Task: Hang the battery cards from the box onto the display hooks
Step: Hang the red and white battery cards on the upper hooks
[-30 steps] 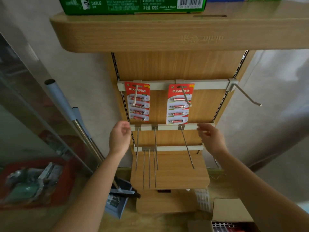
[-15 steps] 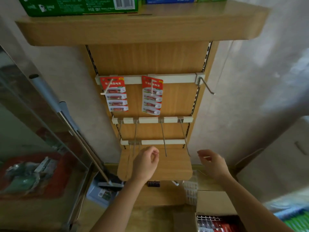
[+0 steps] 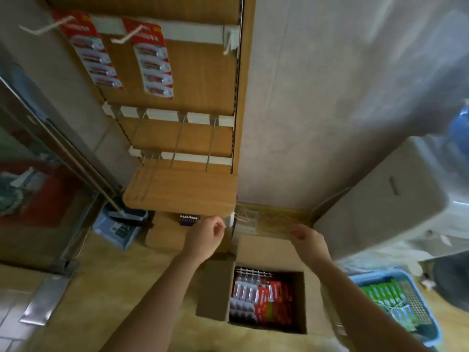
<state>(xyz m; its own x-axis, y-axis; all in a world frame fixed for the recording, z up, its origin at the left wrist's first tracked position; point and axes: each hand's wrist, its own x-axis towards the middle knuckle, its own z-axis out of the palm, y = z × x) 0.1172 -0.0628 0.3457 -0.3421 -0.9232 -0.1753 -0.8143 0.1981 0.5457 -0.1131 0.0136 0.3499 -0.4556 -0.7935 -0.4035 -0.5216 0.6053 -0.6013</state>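
Note:
An open cardboard box point(image 3: 218, 290) stands on the floor, filled with red battery cards point(image 3: 269, 298). Two red battery cards hang on the top rail of the wooden display: one at the left point(image 3: 88, 52), one beside it point(image 3: 153, 59). Below them, long bare hooks point(image 3: 210, 143) stick out from two lower rails. My left hand point(image 3: 203, 237) hovers above the box's left flap, fingers loosely curled, holding nothing. My right hand point(image 3: 308, 241) hovers above the box's back flap, also loosely curled and empty.
A blue basket point(image 3: 406, 308) with green packs sits at the right of the box. A grey bin point(image 3: 380, 199) leans behind it. A blue dustpan and broom point(image 3: 119, 224) stand left of the display's wooden base shelf point(image 3: 182, 189). A glass door is at the far left.
Both hands have dropped from the middle hook rail down to just above the box. The view has tilted down and right, bringing the box and basket into sight.

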